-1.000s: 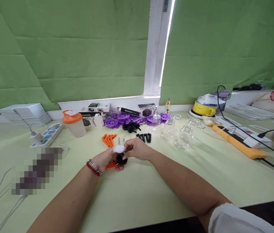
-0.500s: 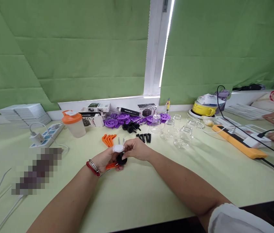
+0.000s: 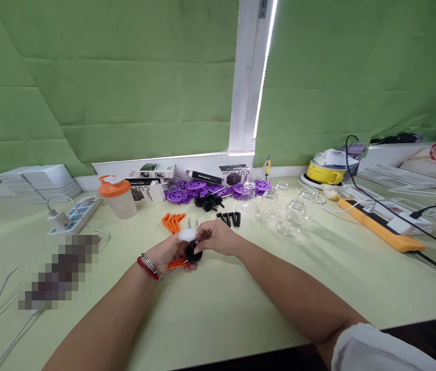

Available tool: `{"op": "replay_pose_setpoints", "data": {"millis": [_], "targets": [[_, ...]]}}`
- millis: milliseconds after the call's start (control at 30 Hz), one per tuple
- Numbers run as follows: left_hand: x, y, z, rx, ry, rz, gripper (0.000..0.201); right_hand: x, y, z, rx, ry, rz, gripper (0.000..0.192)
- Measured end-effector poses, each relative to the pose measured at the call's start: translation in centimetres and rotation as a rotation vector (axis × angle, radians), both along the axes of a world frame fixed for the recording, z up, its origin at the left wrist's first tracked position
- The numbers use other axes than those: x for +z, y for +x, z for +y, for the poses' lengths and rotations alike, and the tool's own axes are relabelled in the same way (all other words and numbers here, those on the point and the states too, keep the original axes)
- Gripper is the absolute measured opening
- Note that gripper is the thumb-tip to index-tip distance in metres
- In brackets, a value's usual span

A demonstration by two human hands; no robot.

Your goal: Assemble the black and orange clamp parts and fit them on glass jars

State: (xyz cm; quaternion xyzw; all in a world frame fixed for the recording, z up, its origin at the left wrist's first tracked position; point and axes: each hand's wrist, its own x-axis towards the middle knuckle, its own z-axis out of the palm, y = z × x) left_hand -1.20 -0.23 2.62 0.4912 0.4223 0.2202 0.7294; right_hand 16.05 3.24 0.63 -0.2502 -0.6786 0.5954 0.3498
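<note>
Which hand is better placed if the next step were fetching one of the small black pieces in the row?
Probably the right hand: it lies nearer the black pieces, with only its fingertips on the black part. The left hand also holds the orange piece.

The left hand (image 3: 168,252) has a white thumb wrap (image 3: 187,235), with a silver bangle (image 3: 150,263) and red band (image 3: 148,271) at the wrist (image 3: 156,259); the right sleeve (image 3: 372,350) is white

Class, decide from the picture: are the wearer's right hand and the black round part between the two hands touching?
Touching. The head view shows the right hand with its thumb tip against the black round part, no gap visible.
</note>
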Motion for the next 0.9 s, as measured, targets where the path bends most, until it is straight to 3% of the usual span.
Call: {"op": "replay_pose_setpoints", "data": {"millis": [267, 500, 900], "targets": [[0.12, -0.05, -0.05, 0.005, -0.02, -0.026, 0.039, 0.02, 0.5, 0.27, 0.033, 0.111, -0.034, 0.031], [-0.06, -0.13, 0.07, 0.014, -0.029, -0.011, 0.04, 0.06, 0.37, 0.09, 0.019, 0.032, -0.031, 0.029], [-0.33, -0.24, 0.35, 0.01, -0.024, -0.004, 0.044, 0.1, 0.33, -0.12, 0.016, 0.093, -0.013, 0.024]]}}
